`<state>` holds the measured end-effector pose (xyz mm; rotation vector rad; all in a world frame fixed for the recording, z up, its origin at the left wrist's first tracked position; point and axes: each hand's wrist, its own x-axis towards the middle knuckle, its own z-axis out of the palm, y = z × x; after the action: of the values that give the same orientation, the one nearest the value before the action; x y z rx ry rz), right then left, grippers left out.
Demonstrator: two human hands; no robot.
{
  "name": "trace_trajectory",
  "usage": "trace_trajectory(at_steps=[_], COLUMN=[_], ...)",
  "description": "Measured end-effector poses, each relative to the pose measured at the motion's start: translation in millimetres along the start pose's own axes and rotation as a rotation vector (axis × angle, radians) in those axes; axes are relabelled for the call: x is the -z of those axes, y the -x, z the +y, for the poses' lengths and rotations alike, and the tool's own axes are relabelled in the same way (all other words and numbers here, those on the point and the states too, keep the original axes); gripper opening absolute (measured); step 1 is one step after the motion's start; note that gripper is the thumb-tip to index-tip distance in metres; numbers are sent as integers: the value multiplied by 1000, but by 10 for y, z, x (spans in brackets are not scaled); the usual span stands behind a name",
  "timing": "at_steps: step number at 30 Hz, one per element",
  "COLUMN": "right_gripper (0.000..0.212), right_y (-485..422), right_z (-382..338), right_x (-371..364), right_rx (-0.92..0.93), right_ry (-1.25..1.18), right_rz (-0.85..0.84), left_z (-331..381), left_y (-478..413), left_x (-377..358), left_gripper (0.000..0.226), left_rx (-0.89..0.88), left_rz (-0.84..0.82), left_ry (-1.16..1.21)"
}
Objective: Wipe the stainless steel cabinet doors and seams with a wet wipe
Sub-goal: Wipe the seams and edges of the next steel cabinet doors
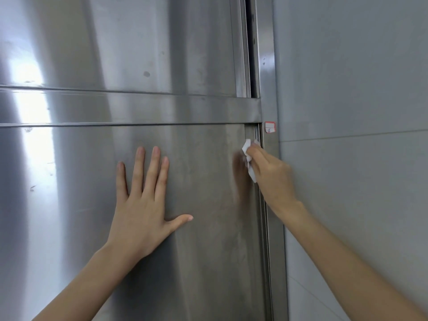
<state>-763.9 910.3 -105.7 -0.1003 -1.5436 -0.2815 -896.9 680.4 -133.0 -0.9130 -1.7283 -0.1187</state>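
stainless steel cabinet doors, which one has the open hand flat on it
The lower stainless steel door, below the horizontal rail: the left hand lies flat on it. The upper door is untouched.

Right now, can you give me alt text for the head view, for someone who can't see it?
The right hand pinches a white wet wipe against the vertical seam at the right edge of the lower stainless steel cabinet door, just below a red-bordered label. The left hand rests flat on that door, fingers spread.
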Motion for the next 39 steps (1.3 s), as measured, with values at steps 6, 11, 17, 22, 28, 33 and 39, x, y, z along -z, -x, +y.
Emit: trace_trajectory(at_steps=[6,11,17,22,28,33,39], right_gripper=[29,12,22,13,8,11,9], right_y=[692,-258,569,555,-122,664,-4], right_z=[-62,-78,-27,-3,-37,-49,-39], right_x=[210,80,115,163,-35,113,35], right_rx=[77,-4,49,76,-32,11,-35], right_ry=[56,93,70,13,39,6,14], right_rz=[-153,-53,-47,-145,56,-33,53], left_z=[22,296,665,660,669,668,676], left_y=[-23,95,271,274,278,274,272], left_x=[28,-59,-225,-268,-312,-294,-323], left_gripper=[110,83,74,75,77,77,78], left_rx=[5,-307,-406,-401,-398,-389,-390], left_rz=[-17,7,-84,-75,-44,-45,-30], left_ry=[16,95,78,76,65,61,55])
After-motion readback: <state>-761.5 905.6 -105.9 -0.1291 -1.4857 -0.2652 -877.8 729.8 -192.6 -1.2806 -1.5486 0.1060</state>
